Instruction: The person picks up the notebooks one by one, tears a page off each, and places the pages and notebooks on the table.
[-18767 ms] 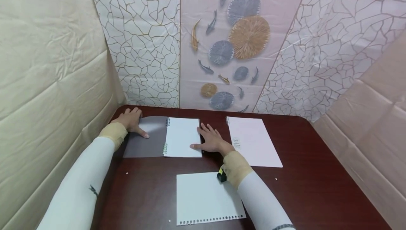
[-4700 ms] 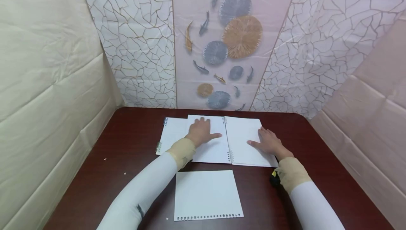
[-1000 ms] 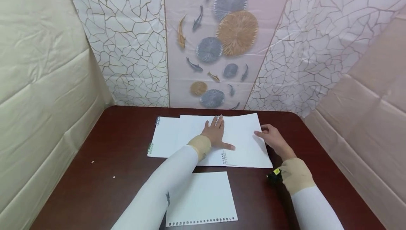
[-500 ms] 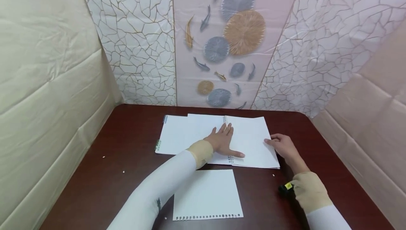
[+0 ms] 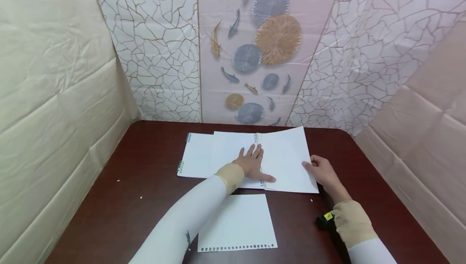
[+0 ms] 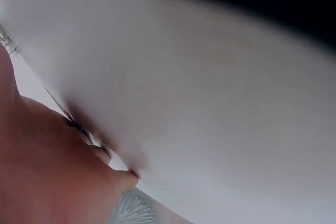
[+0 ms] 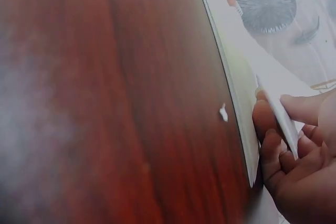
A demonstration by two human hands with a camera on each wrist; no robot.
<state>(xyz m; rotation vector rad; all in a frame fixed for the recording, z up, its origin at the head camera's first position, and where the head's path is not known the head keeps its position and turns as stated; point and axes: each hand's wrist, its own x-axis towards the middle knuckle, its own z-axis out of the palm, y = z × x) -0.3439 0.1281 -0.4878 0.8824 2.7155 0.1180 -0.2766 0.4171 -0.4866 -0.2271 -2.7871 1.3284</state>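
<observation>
An open spiral notebook lies near the table's far side, with blank white pages on both sides of its wire spine. My left hand is spread flat across the spine, fingers straight and thumb out over the right page. In the left wrist view, that hand lies against white paper. My right hand pinches the outer edge of the right page, whose far corner is raised. The right wrist view shows the paper between thumb and curled fingers of this hand, with further pages lying below.
A second spiral notebook lies partly under the open one's left page. Nearer me is a loose sheet with torn punched holes along its near edge. Small white paper scraps dot the dark table. Fabric walls stand around it.
Earlier, the left notebook lay open and the right one was unopened; now the right one's left page overlaps it. Lately my left hand moved onto the spine and my right hand lifted a page edge.
</observation>
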